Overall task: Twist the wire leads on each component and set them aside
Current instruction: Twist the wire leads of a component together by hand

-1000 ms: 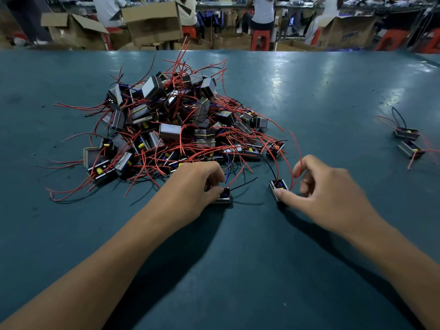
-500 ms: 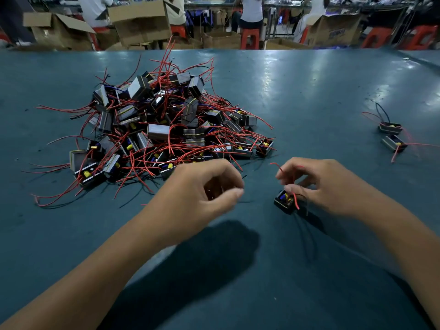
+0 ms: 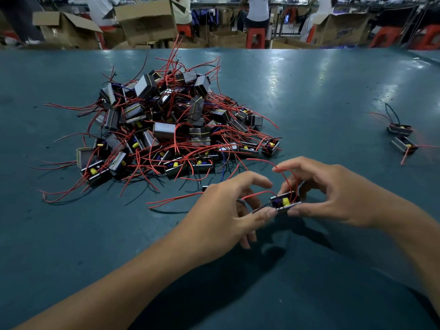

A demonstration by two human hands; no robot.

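A small black component (image 3: pixel 284 202) with a yellow part and red leads is held just above the table between both hands. My right hand (image 3: pixel 333 194) pinches it, thumb under it and fingers behind, with the index fingertip on its looping red lead (image 3: pixel 289 175). My left hand (image 3: pixel 223 210) touches the component's left edge with its thumb. Its curled fingers hold a second grey component (image 3: pixel 240 203), mostly hidden, whose red leads (image 3: pixel 173 200) trail left. A large pile of components (image 3: pixel 178 129) with tangled red wires lies behind the hands.
Two components (image 3: pixel 400 130) (image 3: pixel 404 146) with leads lie apart at the far right of the teal table (image 3: pixel 309 103). Beyond the table's far edge stand cardboard boxes (image 3: pixel 147 20), red stools and several people.
My right hand lifted its component and brought it toward the left hand. My left hand moved right with its component, and both hands now meet around the lifted one.
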